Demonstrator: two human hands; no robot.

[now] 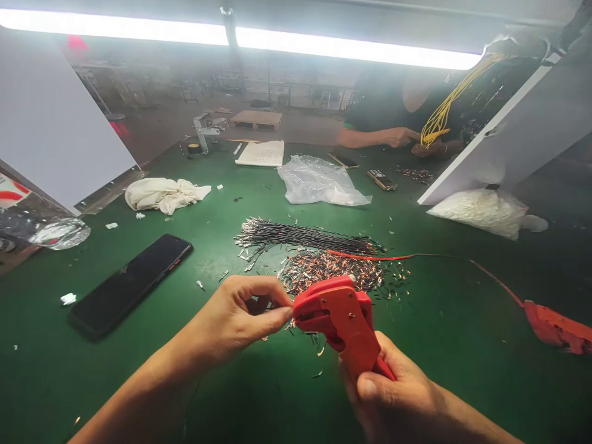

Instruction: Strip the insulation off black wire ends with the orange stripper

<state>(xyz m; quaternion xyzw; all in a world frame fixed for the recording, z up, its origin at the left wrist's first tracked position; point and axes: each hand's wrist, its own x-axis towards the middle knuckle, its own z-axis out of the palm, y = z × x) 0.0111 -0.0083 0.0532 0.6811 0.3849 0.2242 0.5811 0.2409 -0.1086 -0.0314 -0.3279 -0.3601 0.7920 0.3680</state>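
My right hand (393, 388) is wrapped around the handle of a red wire stripper (349, 320), its jaws pointing left. Thumb and forefinger of my left hand (250, 314) are pinched together right at the jaw opening. Between them is the end of a thin dark wire, mostly hidden by the fingers. Beyond the stripper spreads a heap of short black and copper wire scraps (324, 268). Behind that heap lies a bundle of black wires (305, 235) with metal terminals at their left ends.
A black phone (134, 283) lies at left, a white cloth (166, 194) behind it. Farther back are a plastic bag (319, 179) and a notebook (260, 153). A red strip (555, 324) lies at right. Across the table a person's hands hold yellow wires (437, 126).
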